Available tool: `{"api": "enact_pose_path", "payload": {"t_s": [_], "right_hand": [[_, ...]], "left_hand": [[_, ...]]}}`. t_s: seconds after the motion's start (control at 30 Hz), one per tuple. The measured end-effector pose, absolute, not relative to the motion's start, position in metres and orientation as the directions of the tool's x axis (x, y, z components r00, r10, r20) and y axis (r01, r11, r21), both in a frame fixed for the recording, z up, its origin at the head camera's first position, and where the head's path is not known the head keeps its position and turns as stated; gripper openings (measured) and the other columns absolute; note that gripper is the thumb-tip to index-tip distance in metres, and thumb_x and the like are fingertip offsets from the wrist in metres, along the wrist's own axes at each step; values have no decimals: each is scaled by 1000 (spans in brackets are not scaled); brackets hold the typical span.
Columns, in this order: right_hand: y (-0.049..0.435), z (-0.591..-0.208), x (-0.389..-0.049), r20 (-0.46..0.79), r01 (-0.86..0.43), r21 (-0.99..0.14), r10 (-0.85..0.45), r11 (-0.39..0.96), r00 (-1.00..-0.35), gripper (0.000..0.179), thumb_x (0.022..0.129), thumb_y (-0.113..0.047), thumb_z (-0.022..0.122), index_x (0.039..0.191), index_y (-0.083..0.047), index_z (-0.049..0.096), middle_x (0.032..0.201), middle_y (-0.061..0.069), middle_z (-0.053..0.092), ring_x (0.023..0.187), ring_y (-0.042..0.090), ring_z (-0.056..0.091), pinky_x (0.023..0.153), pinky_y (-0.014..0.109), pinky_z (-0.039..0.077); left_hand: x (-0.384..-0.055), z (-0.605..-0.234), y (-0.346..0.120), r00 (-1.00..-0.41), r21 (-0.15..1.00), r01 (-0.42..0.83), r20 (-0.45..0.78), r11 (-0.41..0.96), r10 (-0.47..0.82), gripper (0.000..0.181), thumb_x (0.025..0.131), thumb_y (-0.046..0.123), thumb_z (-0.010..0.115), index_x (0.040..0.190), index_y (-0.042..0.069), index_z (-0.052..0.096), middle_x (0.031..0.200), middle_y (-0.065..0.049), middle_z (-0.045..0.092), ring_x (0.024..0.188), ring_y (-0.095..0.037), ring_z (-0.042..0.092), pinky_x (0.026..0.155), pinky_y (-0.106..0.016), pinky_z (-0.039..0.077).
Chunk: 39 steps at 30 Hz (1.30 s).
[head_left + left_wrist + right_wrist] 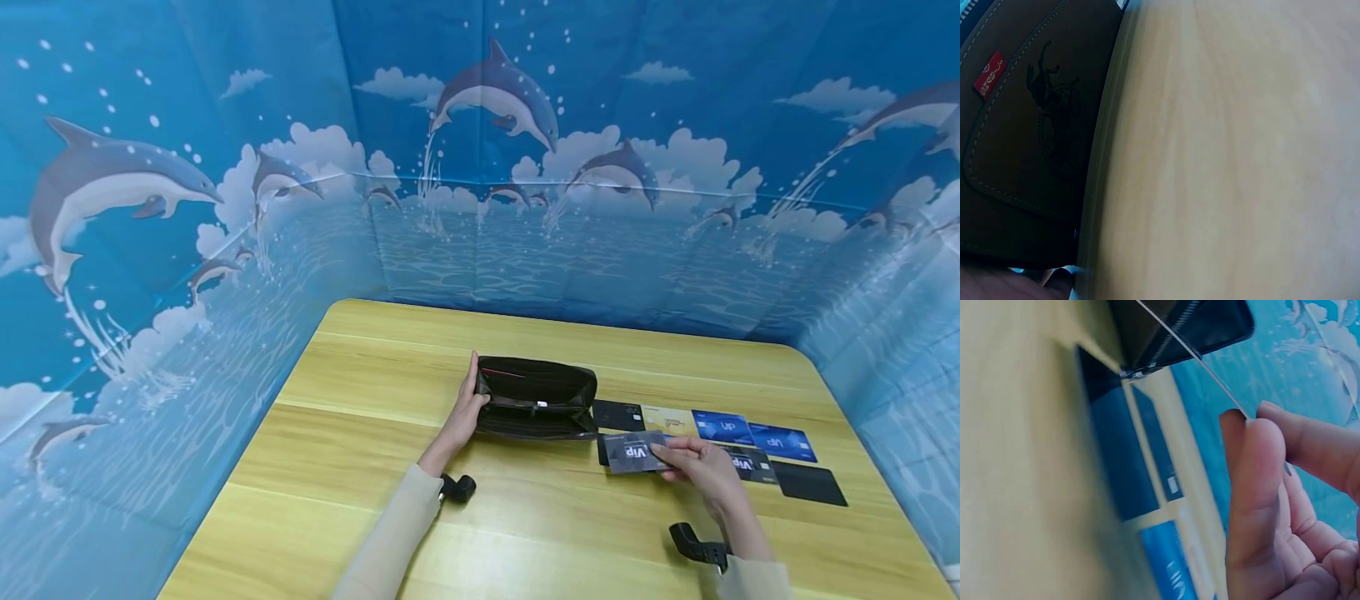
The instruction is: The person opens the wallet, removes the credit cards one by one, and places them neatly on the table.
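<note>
A dark zip-around wallet (536, 425) stands unzipped on the table, its inner compartments showing. My left hand (463, 412) grips the wallet's left end, thumb at the opening. The left wrist view shows the wallet's outer leather (1029, 144), a red tag (990, 75) and an embossed figure. Between right thumb and fingers, my right hand (705, 471) pinches a grey "Vip" card (626, 454), just right of the wallet and above the laid-out cards. Edge-on, that card (1194, 353) appears as a thin line in the right wrist view.
Right of the wallet lie two rows of cards: a black card (618, 414), a gold card (667, 419), blue cards (722, 427) (782, 442), a dark Vip card (752, 467) and a plain black card (810, 483). The right hand covers part of the lower row. A dolphin-print curtain (480, 250) surrounds the wooden table (375, 375).
</note>
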State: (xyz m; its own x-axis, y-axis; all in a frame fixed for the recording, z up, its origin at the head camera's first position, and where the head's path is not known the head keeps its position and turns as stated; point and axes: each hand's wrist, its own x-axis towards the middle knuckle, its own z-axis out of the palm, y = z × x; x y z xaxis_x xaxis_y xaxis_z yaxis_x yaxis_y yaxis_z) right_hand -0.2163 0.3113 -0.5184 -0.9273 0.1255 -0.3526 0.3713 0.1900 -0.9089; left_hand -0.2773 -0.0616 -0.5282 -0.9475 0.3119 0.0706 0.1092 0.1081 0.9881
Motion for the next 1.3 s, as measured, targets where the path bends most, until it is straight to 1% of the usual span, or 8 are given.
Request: {"api": "enact_pose_path", "payload": {"t_s": [0.17,0.37,0.53,0.63,0.77,1.0,1.07,1.3], "right_hand": [[315,-530,-207,-429,455,-858,157,239,-890,38,78,-24,79,98,3,61,87,5,61,64,17,64,62,28,53],[316,-538,-198,-465,491,-835,159,248,-871,33,79,-24,78,93,2,63,78,6,65,63,18,66,61,28,53],[316,-546,-195,-475,507,-812,178,290,-862,36,80,-25,77,92,6,62,72,8,66,61,20,66,58,29,54],[317,-551,-194,-477,513,-789,190,337,-858,42,79,-29,78,92,7,61,70,8,66,59,20,66,57,30,54],[317,-552,-194,-458,498,-756,200,425,-866,51,74,-40,80,89,5,61,68,7,64,57,20,64,56,30,53],[314,-543,-192,-434,452,-685,178,571,-883,48,72,-46,79,76,-2,61,61,5,61,53,17,56,52,29,48],[314,-541,-192,-427,441,-668,177,599,-887,49,71,-48,79,74,-3,61,60,5,60,53,17,55,52,29,46],[313,-537,-193,-423,430,-637,176,640,-889,54,67,-56,78,72,-4,61,59,4,59,54,18,54,51,30,41]], "left_hand": [[-277,-528,-62,-945,987,110,67,117,320,70,100,4,30,150,29,-13,156,1,-14,141,-23,-8,109,-52,10],[-277,-527,-63,-943,987,114,72,112,324,70,100,4,29,150,28,-13,156,1,-15,141,-23,-8,109,-52,11],[-279,-528,-62,-942,988,117,77,104,327,71,100,3,30,150,27,-13,155,0,-15,141,-23,-9,109,-51,10],[-279,-528,-62,-943,988,115,74,107,325,71,99,2,30,150,27,-13,156,-1,-15,141,-23,-9,109,-51,9],[-278,-528,-62,-944,987,113,72,111,322,71,99,2,30,151,26,-13,156,-2,-15,141,-25,-8,109,-52,9],[-277,-528,-62,-946,988,107,66,110,318,70,99,4,31,151,26,-12,156,-2,-14,141,-25,-7,109,-53,9],[-276,-528,-62,-947,989,102,63,109,316,71,100,5,31,151,27,-12,156,-1,-13,141,-24,-7,109,-53,10],[-278,-529,-61,-947,988,114,78,100,312,71,99,4,31,152,23,-12,156,-4,-14,141,-27,-7,108,-55,10]]}}
